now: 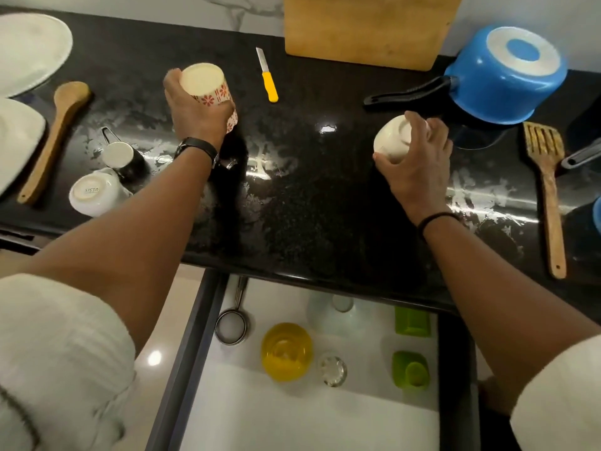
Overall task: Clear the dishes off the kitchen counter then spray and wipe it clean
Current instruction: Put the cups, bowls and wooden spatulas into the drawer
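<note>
My left hand (pixel 195 109) grips an upturned cream mug with red flower prints (pixel 208 84) above the black counter (pixel 309 206). My right hand (pixel 419 157) grips a small upturned white cup (pixel 392 139) over the counter's middle right. Two more upturned cups stand at the left: a dark one with a handle (pixel 122 157) and a white one (pixel 94 193). A yellow-handled knife (pixel 268 78) lies at the back. An upturned blue saucepan (pixel 500 73) rests at the right.
White plates (pixel 29 50) and a wooden spoon (pixel 53 135) lie at far left. A wooden cutting board (pixel 367 27) leans on the wall. A wooden slotted spatula (pixel 549 190) lies at right. Below the counter an open drawer (pixel 292 411) holds a strainer, glasses and green items.
</note>
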The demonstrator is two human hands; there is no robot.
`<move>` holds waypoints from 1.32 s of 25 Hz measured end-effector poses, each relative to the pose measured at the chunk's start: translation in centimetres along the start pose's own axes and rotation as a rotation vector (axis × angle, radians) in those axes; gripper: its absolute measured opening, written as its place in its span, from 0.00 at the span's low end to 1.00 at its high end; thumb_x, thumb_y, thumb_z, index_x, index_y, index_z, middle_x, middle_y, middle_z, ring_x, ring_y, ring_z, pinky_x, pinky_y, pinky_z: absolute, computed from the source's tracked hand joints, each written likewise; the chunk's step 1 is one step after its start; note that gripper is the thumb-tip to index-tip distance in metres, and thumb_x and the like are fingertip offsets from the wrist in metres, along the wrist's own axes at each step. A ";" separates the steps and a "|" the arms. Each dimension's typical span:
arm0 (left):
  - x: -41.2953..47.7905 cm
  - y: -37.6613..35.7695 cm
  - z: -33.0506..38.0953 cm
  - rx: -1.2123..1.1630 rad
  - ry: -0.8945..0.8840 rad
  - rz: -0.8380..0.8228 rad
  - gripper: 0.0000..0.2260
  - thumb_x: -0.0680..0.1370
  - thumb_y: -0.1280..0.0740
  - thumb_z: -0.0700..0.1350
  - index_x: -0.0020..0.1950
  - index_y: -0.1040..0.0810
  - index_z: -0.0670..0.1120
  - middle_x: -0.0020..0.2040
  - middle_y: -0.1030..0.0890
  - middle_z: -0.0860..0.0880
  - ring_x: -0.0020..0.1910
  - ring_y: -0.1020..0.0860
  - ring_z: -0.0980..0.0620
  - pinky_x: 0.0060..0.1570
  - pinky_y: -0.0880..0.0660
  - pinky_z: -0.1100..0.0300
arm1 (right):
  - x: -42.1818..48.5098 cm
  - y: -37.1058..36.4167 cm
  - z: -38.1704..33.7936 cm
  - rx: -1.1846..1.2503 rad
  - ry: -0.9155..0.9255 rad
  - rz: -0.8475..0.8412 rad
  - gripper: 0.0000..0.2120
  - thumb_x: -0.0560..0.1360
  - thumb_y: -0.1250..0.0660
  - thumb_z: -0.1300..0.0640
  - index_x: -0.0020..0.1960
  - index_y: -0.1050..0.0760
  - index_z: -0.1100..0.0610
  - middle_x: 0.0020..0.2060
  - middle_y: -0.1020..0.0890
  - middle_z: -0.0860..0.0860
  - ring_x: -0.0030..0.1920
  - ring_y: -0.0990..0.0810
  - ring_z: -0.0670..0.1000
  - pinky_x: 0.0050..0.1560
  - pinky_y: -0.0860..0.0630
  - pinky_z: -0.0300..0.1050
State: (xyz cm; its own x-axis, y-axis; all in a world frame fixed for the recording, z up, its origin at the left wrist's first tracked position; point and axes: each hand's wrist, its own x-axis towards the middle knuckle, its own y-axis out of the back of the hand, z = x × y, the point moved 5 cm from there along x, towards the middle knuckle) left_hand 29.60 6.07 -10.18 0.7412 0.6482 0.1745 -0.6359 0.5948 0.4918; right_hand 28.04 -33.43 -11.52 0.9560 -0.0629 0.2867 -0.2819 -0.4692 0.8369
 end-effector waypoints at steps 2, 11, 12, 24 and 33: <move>-1.0 0.8 0.7 -0.025 -0.038 0.017 0.40 0.64 0.23 0.52 0.72 0.36 0.48 0.68 0.31 0.51 0.66 0.28 0.54 0.66 0.26 0.59 | -2.0 1.0 -1.5 0.085 0.050 0.048 0.38 0.71 0.25 0.42 0.76 0.35 0.48 0.73 0.34 0.56 0.71 0.32 0.60 0.69 0.29 0.54; -24.3 9.6 0.6 -0.028 -0.363 -0.162 0.40 0.68 0.22 0.40 0.74 0.37 0.32 0.71 0.31 0.37 0.72 0.32 0.45 0.72 0.35 0.64 | -25.2 6.0 -2.8 0.303 -0.002 -0.078 0.41 0.69 0.20 0.49 0.75 0.34 0.61 0.73 0.36 0.62 0.74 0.35 0.59 0.72 0.32 0.44; -27.1 10.8 -0.2 -0.013 -0.368 -0.222 0.40 0.68 0.22 0.42 0.74 0.37 0.32 0.70 0.31 0.36 0.71 0.31 0.46 0.71 0.34 0.61 | -27.9 6.2 -2.3 0.290 -0.031 -0.111 0.42 0.68 0.19 0.50 0.75 0.34 0.61 0.72 0.35 0.62 0.73 0.34 0.59 0.72 0.36 0.36; -49.4 13.5 -7.0 0.166 -0.265 -0.824 0.42 0.65 0.18 0.48 0.72 0.37 0.50 0.72 0.29 0.49 0.66 0.25 0.47 0.50 0.22 0.59 | -46.5 6.2 7.5 0.064 -0.395 -0.462 0.43 0.66 0.19 0.58 0.75 0.37 0.56 0.73 0.40 0.56 0.71 0.35 0.59 0.69 0.26 0.56; -53.2 6.7 -10.7 0.327 -0.312 -1.105 0.40 0.69 0.23 0.47 0.76 0.41 0.53 0.76 0.36 0.53 0.70 0.29 0.49 0.45 0.18 0.50 | -47.5 2.7 10.4 -0.131 -0.379 -0.636 0.43 0.67 0.20 0.58 0.76 0.38 0.59 0.74 0.35 0.62 0.74 0.36 0.64 0.74 0.32 0.60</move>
State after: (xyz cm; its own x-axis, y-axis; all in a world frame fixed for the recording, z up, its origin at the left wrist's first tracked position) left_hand -16.40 -19.38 -25.30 0.9018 -0.3088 -0.3022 0.4304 0.5796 0.6920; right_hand -17.23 -40.81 -27.74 0.8938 -0.1245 -0.4309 0.3495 -0.4087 0.8431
